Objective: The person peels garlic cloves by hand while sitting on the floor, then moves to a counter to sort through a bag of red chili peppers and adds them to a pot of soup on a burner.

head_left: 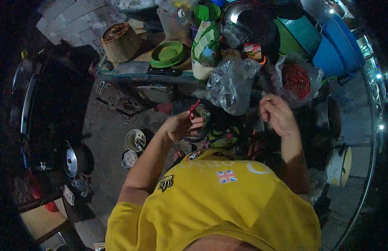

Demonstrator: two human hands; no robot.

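A slim red chili pepper (pixel 194 108) is pinched between the thumb and fingers of my left hand (pixel 184 125); the other fingers are spread. My right hand (pixel 277 114) is to the right, fingertips closed on a tiny yellowish-green piece (pixel 268 99), too small to identify surely. Just beyond it, red chilies (pixel 296 81) fill an opened clear plastic bag (pixel 313 71) near the table edge. Between and beyond my hands, another crumpled clear plastic bag (pixel 233 84) hangs over the edge. Dark shapes and a rounded container, partly hidden, lie beneath my left hand.
On the table (pixel 118 77) are a cleaver (pixel 134 67), green plates (pixel 168 54), a green-and-white packet (pixel 205 50) and a brown pot (pixel 120 42). Blue basins (pixel 341 47) stand right. A white bucket (pixel 135 140) and lidded pan (pixel 71 160) are at left.
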